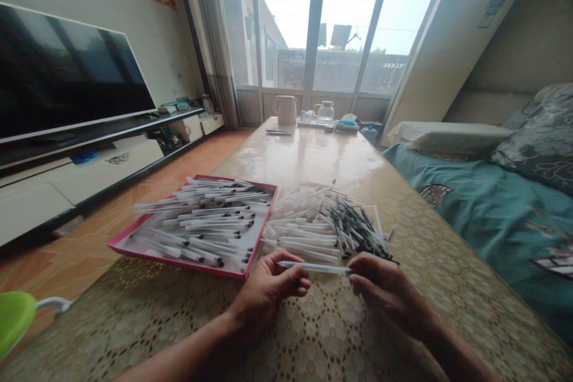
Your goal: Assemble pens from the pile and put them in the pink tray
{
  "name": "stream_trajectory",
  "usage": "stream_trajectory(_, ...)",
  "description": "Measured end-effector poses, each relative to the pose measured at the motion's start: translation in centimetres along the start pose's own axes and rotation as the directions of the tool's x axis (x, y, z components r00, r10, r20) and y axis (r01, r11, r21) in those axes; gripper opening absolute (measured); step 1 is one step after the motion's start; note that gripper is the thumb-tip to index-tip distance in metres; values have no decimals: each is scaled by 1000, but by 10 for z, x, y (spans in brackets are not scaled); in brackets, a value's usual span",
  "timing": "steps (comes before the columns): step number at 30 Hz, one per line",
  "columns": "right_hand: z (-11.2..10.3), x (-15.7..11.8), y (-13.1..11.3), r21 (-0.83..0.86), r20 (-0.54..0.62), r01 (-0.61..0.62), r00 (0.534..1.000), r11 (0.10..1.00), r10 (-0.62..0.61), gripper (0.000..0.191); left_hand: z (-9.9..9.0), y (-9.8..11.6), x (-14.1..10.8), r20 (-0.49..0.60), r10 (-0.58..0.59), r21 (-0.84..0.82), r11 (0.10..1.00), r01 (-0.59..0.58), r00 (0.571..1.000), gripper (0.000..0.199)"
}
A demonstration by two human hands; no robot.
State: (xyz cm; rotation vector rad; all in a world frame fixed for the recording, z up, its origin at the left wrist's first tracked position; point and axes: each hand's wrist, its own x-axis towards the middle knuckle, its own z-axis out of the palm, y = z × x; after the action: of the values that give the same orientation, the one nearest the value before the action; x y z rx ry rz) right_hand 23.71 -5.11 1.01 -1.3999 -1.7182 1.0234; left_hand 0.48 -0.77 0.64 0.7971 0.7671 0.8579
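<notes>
Item: one clear plastic pen barrel [313,267], held level above a lace table cover [322,334]; right hand [387,292] pinching one end, left hand [268,289] curled by the other, grip unclear. Risk: a slackened pinch could drop it among the loose pile of pen parts [326,230] just ahead

Left hand [266,289] and right hand [389,292] face each other, fingers [293,282] curled in a pinch; left forearm [188,352] and right forearm [456,352] angle inward.

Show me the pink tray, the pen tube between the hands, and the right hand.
pink tray [179,262], head view, on its front rim
pen tube [320,268], head view, near its middle
right hand [385,289], head view, on the back of the hand
</notes>
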Motion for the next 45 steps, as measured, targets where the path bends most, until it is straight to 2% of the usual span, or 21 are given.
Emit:
stream_trajectory(5,1,1,7,-54,0,40,999,998,-40,43,-1,-1,0,25,2,11,1000,-2,1000,32)
stream_trajectory(11,-1,1,1,-139,-11,50,999,989,-52,29,-1,0,0,11,4,28,1000,-4,1000,33)
stream_trajectory(16,0,2,5,-183,1,74,997,980,-75,40,0,1,-1,4,-9,35,999,9,1000,35)
stream_trajectory(18,0,3,6,-202,0,93,995,975,-95,38,0,1,-1,-2,-6,35,999,7,1000,35)
stream_trajectory(22,-1,2,6,-176,-1,70,997,982,-72,24,0,1,-1,-7,-13,32,999,13,1000,37)
stream_trajectory(27,0,1,9,-218,-1,104,994,971,-107,38,0,-1,-1,6,-8,29,1000,8,1000,37)
stream_trajectory(31,-1,1,7,-179,8,76,997,981,-76,24,-1,-1,0,-2,-2,41,999,2,1000,37)
stream_trajectory(36,0,1,9,-221,14,84,996,972,-83,37,-2,-1,1,3,2,50,999,-2,1000,37)
stream_trajectory(41,0,0,9,-181,15,73,997,981,-71,25,-1,-1,1,5,1,49,999,-1,1000,36)
stream_trajectory(45,0,0,9,-193,24,80,997,978,-77,36,0,-1,1,12,7,41,999,-8,1000,36)
